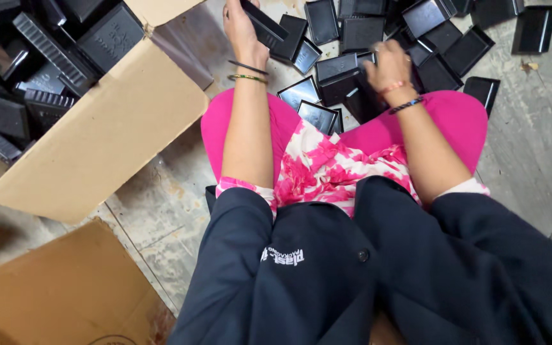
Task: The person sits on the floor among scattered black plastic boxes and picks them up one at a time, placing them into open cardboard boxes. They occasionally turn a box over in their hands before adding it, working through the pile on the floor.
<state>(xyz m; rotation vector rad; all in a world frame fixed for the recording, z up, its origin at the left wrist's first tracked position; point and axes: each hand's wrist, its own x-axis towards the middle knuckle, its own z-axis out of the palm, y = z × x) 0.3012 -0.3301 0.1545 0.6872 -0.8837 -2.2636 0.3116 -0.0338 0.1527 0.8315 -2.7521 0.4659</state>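
Observation:
I sit cross-legged on the floor in pink trousers. My left hand (239,25) is raised at the top of the view and grips a flat black plastic tray (264,24) by its edge. My right hand (388,64) reaches down onto a stack of black trays (343,82) between my knees, fingers curled on the top of it; whether it grips one is unclear. Several more black trays (317,115) lie just in front of my legs, some open side up.
A large open cardboard box (107,134) full of black trays (46,57) stands at my left. Loose black trays (442,38) lie scattered over the worn floor ahead. A flat piece of cardboard (65,287) lies at the lower left.

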